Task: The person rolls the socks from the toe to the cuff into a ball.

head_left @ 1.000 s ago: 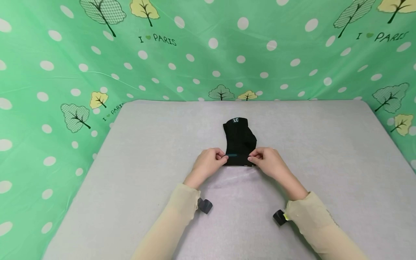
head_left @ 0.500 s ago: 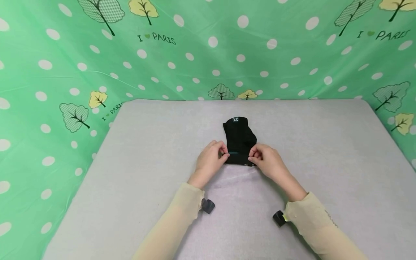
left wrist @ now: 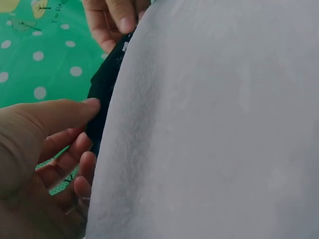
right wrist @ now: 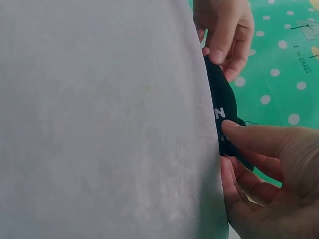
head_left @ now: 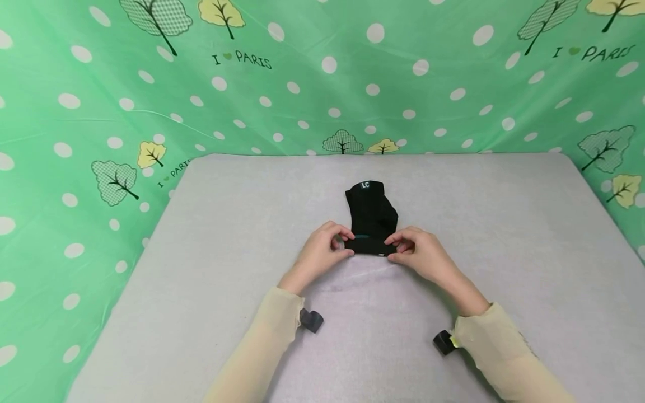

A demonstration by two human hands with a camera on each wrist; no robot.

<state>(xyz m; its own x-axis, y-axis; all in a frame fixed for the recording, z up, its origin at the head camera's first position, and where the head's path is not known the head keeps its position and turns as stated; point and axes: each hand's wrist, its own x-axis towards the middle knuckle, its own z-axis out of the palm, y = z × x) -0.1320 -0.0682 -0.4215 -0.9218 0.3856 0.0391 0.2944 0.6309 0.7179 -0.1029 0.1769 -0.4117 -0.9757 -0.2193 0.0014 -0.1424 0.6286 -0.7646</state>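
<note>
A black sock (head_left: 373, 210) lies flat on the table, its cuff with white "LC" letters toward the far edge. The near end is folded over into a band, with a thin blue strip along the fold. My left hand (head_left: 322, 249) pinches the left end of this band between thumb and fingers. At the right end, my right hand (head_left: 422, 254) pinches it the same way. Seen from the right wrist, white lettering shows on the sock (right wrist: 219, 99) beside my thumb. In the left wrist view my thumb presses the edge of the sock (left wrist: 102, 102).
A grey cloth-covered table (head_left: 227, 224) spreads around the sock. Behind and to the sides hangs a green curtain (head_left: 302, 73) with white dots and printed trees. Black wrist cameras hang at both cuffs of the pale sleeves (head_left: 262, 341).
Both hands have shifted slightly outward, and the thumbs have parted from the fingers, now at the band's near edge. The left hand first rose a little, then came back down. The sock stays in place.
</note>
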